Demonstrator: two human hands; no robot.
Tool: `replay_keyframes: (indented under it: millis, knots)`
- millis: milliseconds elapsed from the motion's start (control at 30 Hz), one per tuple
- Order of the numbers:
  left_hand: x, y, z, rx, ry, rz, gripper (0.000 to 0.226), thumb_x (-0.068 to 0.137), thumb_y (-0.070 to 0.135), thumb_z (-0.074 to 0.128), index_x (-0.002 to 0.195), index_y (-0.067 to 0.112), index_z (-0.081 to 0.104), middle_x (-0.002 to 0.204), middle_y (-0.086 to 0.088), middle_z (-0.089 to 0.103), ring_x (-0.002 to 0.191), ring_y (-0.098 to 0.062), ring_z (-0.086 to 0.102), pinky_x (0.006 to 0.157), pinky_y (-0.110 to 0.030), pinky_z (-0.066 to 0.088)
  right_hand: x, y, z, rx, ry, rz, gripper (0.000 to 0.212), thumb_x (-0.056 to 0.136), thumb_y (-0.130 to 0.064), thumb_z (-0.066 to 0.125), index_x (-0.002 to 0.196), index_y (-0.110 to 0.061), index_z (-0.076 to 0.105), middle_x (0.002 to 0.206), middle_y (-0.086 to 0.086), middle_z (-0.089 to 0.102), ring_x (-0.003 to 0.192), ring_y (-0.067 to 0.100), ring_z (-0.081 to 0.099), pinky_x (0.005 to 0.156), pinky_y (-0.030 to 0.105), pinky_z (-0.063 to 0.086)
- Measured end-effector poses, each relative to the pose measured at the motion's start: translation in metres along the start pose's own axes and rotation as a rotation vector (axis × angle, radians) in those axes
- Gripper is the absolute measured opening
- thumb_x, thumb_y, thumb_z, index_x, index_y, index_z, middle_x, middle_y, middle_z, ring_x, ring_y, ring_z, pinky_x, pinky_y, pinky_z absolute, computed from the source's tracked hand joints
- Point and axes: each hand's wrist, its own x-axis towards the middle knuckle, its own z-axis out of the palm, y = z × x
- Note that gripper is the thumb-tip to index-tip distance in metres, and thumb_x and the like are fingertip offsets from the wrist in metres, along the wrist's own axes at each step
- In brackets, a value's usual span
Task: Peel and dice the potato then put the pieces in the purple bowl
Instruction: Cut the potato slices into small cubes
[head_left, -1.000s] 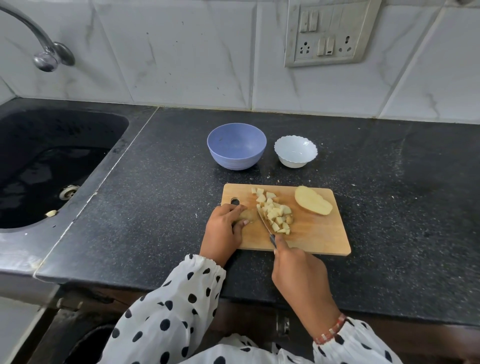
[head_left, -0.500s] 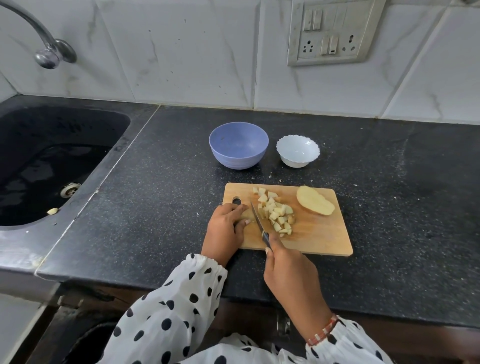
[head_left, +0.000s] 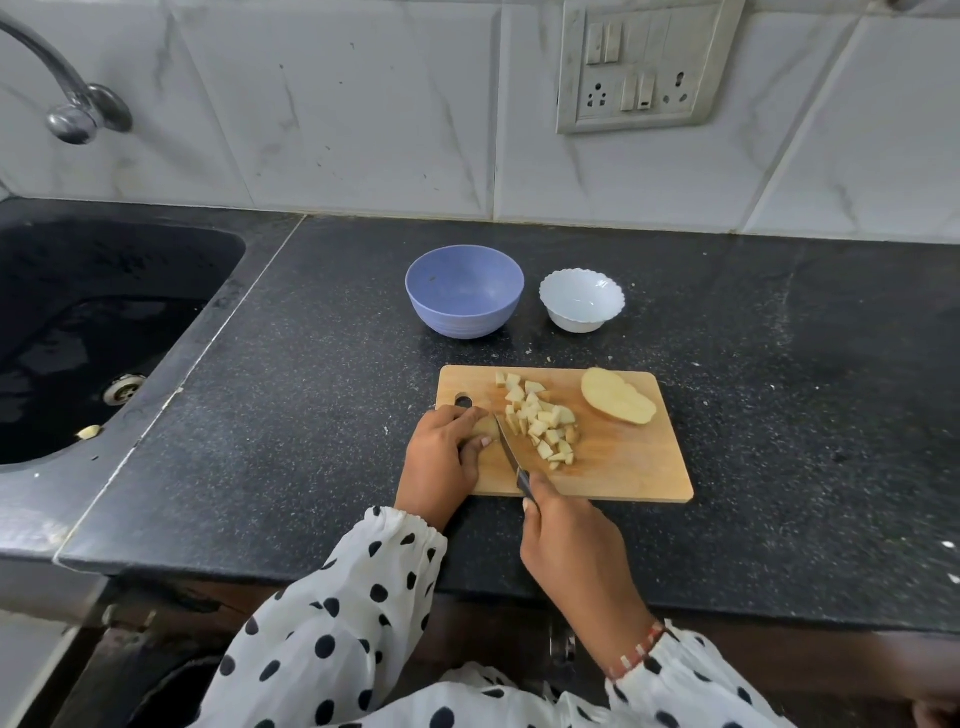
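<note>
A wooden cutting board lies on the black counter. Several pale potato dice are heaped at its middle, and a peeled potato half lies cut side down at its far right corner. My left hand holds a small potato piece against the board's left part. My right hand grips a knife, whose blade stands right beside that piece. The empty purple bowl sits behind the board.
A small white scalloped bowl stands right of the purple bowl. A dark sink with a tap fills the left side. A socket panel is on the tiled wall. Bare counter extends to the right.
The knife has shifted left, from the edge of the dice pile to the piece under my left fingers. My right hand followed it. My left hand stayed put.
</note>
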Motion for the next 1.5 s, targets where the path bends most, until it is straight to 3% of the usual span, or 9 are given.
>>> replay_keyframes:
  millis: [300,467,567,767,1100,1367,1500]
  knots:
    - [0.0,0.001,-0.001,0.0,-0.013,-0.004,0.029,0.072,0.001,0.072,0.101,0.001,0.068,0.089,-0.011,0.065,0.083,-0.029,0.059,0.081,-0.014,0.033,-0.005,0.002,-0.003,-0.123,0.034,-0.028,0.045,0.1,-0.026,0.032,0.145,-0.022,0.027,0.092,-0.003,0.066,0.081,0.012,0.063,0.064,0.024,0.046]
    - [-0.001,-0.001,-0.001,0.003,-0.021,-0.014,0.03,0.075,0.007,0.071,0.104,0.001,0.067,0.091,-0.01,0.065,0.085,-0.028,0.058,0.082,-0.014,0.032,0.001,0.007,-0.011,0.109,0.089,0.049,0.043,0.099,-0.032,0.036,0.141,-0.026,0.037,0.093,-0.001,0.066,0.085,0.015,0.062,0.062,0.021,0.037]
    - [0.0,0.0,-0.001,-0.012,-0.035,-0.003,0.031,0.075,0.012,0.068,0.104,0.001,0.067,0.09,-0.01,0.064,0.084,-0.027,0.058,0.08,-0.016,0.034,-0.001,0.003,-0.012,0.22,0.08,0.064,0.043,0.098,-0.032,0.039,0.14,-0.027,0.04,0.089,0.0,0.066,0.077,0.014,0.059,0.063,0.023,0.042]
    - [0.001,0.001,-0.002,-0.021,-0.032,-0.003,0.033,0.071,0.004,0.075,0.103,0.0,0.067,0.088,-0.01,0.065,0.083,-0.027,0.06,0.08,-0.013,0.033,0.004,0.001,-0.006,0.268,0.081,0.062,0.04,0.097,-0.03,0.041,0.137,-0.025,0.045,0.089,0.002,0.067,0.08,0.018,0.063,0.067,0.03,0.049]
    - [0.001,0.003,-0.003,-0.023,-0.034,0.001,0.033,0.072,0.005,0.074,0.104,0.001,0.067,0.09,-0.01,0.065,0.084,-0.027,0.06,0.081,-0.014,0.034,-0.001,0.008,-0.002,0.097,0.052,-0.035,0.046,0.099,-0.031,0.034,0.145,-0.024,0.031,0.089,-0.003,0.063,0.079,0.012,0.057,0.061,0.021,0.035]
    - [0.001,0.005,-0.004,-0.02,-0.032,0.018,0.032,0.071,0.003,0.073,0.103,0.001,0.068,0.089,-0.01,0.066,0.083,-0.028,0.06,0.08,-0.013,0.033,0.0,0.006,-0.001,0.01,0.019,-0.03,0.046,0.1,-0.031,0.03,0.146,-0.023,0.028,0.097,-0.003,0.064,0.087,0.013,0.061,0.066,0.023,0.041]
    - [0.003,0.004,-0.003,-0.028,-0.017,0.005,0.032,0.071,0.002,0.074,0.103,0.001,0.068,0.09,-0.011,0.066,0.084,-0.028,0.061,0.082,-0.013,0.033,0.004,0.008,-0.006,-0.068,0.023,-0.065,0.045,0.101,-0.029,0.031,0.144,-0.021,0.029,0.094,-0.002,0.065,0.082,0.013,0.062,0.065,0.025,0.045]
